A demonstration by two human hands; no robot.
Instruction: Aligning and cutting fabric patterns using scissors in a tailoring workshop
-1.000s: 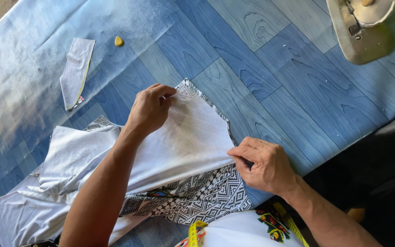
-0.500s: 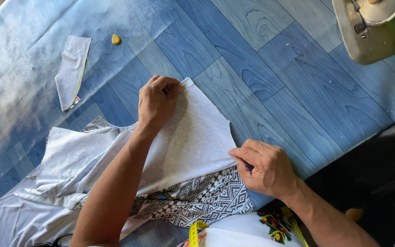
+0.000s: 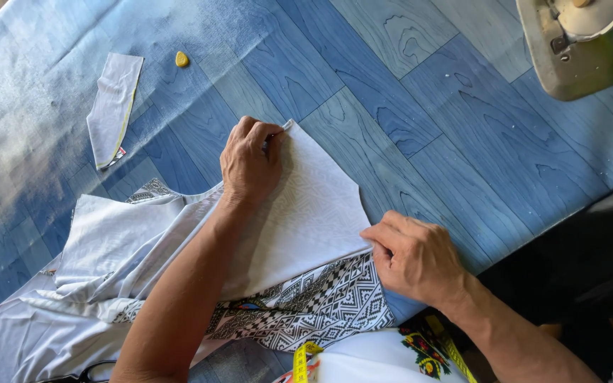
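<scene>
Two hands pin a white cloth panel (image 3: 306,220) flat on the blue wood-pattern table (image 3: 420,128). Left hand (image 3: 251,162) pinches its far corner; right hand (image 3: 414,257) pinches the near right edge, above black-and-white patterned fabric (image 3: 321,301). Even tension between both pinches should keep the fold straight. Open tabletop lies far and right; a cloth scrap (image 3: 111,108) and yellow chalk (image 3: 181,59) sit far left.

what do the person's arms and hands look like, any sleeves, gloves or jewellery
Both forearms are bare, with no sleeves in view. The left hand and right hand wear no gloves, and no rings, watch or bracelets show. Nails look short and plain.
</scene>
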